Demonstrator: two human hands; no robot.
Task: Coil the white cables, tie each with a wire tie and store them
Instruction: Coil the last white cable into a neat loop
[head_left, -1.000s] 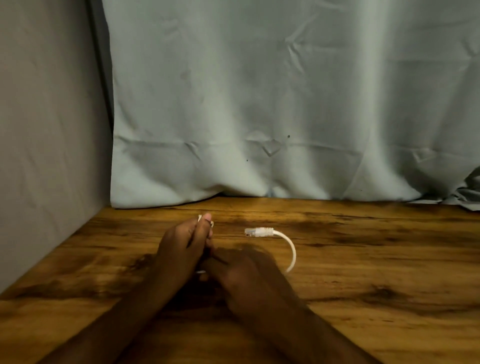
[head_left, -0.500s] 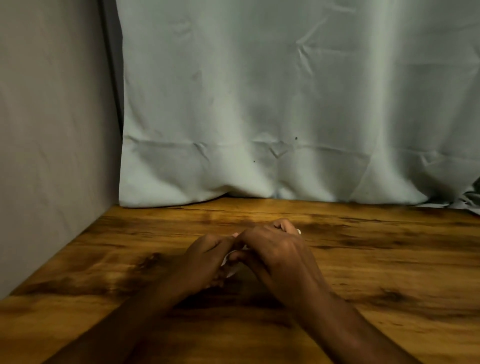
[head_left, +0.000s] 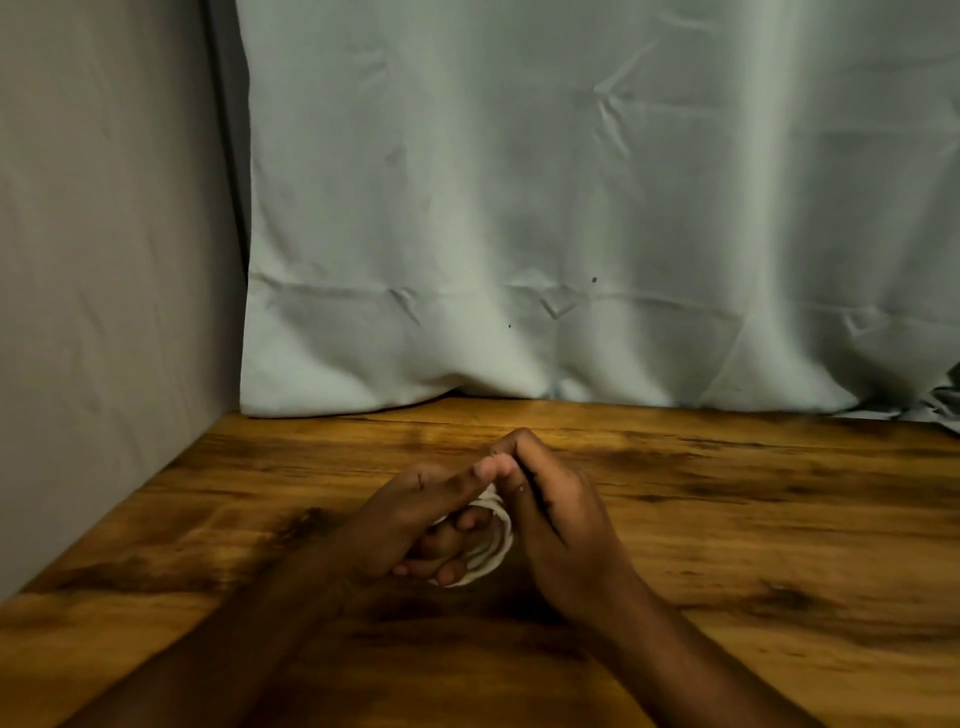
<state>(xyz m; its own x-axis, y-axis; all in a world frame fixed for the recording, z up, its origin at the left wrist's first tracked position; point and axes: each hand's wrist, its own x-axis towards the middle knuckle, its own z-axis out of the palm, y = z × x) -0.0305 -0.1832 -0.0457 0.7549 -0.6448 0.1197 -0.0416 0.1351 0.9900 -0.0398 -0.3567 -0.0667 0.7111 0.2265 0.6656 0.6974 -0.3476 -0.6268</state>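
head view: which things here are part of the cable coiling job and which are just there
Part of the job:
- white cable, coiled between both hands
- left hand, fingers curled round the coil
- right hand, gripping the coil's right side

Just there:
- wooden table
- pale cloth backdrop
- grey side cloth

No wire tie is visible.

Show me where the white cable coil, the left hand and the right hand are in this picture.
white cable coil (head_left: 496, 551), head view, on the curved right side of the loops showing between the hands.
left hand (head_left: 400, 512), head view, on the back of the hand.
right hand (head_left: 561, 525), head view, on the back of the hand.
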